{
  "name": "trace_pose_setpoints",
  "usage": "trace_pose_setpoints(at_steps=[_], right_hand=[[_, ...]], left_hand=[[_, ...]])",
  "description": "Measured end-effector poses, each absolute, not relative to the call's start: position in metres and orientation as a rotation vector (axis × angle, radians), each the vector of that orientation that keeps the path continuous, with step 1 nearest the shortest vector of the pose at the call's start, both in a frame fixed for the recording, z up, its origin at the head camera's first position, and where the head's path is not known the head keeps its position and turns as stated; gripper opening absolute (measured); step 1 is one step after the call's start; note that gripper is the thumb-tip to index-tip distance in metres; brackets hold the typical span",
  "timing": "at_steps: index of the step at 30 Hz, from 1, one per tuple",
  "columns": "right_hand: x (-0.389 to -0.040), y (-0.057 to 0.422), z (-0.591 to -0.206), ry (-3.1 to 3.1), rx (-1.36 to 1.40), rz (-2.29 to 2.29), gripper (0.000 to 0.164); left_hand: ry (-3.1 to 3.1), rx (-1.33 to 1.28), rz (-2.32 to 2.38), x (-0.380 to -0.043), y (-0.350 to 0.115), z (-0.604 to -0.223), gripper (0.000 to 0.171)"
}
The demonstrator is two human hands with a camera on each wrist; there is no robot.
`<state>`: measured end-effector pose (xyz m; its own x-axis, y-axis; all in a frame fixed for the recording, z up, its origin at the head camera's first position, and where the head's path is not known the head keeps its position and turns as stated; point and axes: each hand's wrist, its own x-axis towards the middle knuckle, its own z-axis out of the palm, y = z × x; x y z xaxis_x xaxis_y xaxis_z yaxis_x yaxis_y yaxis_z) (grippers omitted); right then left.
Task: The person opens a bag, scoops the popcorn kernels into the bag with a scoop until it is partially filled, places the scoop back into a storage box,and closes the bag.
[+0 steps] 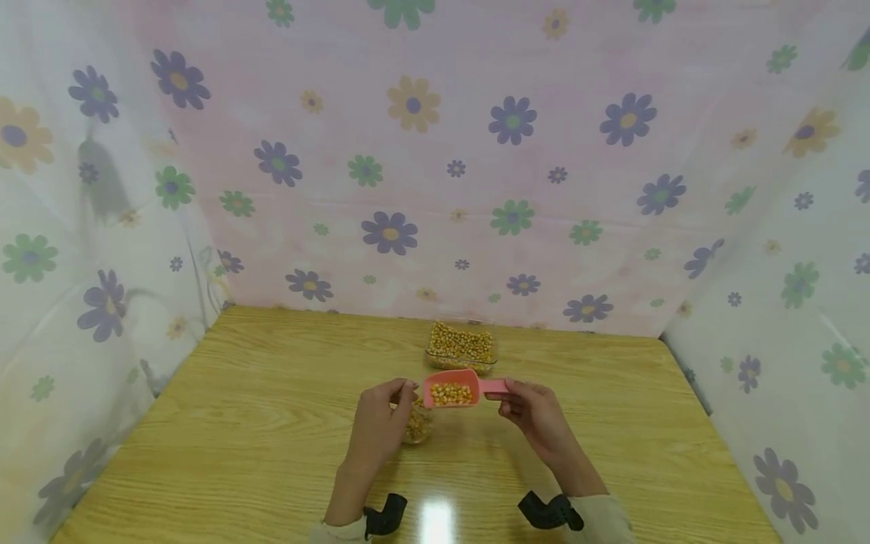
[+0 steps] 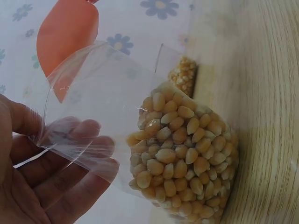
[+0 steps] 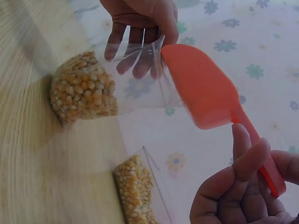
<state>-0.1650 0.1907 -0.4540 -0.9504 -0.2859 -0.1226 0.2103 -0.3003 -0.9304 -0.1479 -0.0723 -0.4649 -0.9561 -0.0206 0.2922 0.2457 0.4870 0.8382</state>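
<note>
A clear plastic bag [image 2: 182, 154], its lower part full of corn kernels, stands on the table. My left hand [image 1: 382, 423] pinches the bag's rim between thumb and fingers and holds the mouth open. In my right hand [image 1: 540, 419] is the handle of a pink-red scoop [image 3: 201, 88], gripped between thumb and fingers. Corn kernels [image 1: 451, 394] lie in the scoop's bowl, as the head view shows. The scoop's front edge is at the bag's mouth, above the kernels inside. In the head view the left hand hides part of the bag.
Behind the scoop, a clear rectangular container [image 1: 462, 353] of corn kernels stands near the table's back edge. The wood-grain table [image 1: 272, 378] is enclosed at the back and sides by flower-patterned cloth [image 1: 442, 166]. Black straps [image 1: 550, 511] sit on both wrists.
</note>
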Motion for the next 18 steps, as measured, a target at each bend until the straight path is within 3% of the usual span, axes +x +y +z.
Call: trace_pose_setpoints(at_steps=[10,18], right_hand=[[-0.155,0.176,-0.431,2.005,-0.047,-2.193,0.024],[-0.143,0.169,-0.414,2.352,-0.304,-1.972,0.024]], left_hand=[[-2.465,-0.248,-1.399,-0.146,-0.073,-0.463,0.027],[-2.461,-0.244,-1.424,-0.146,-0.073,-0.462,0.027]])
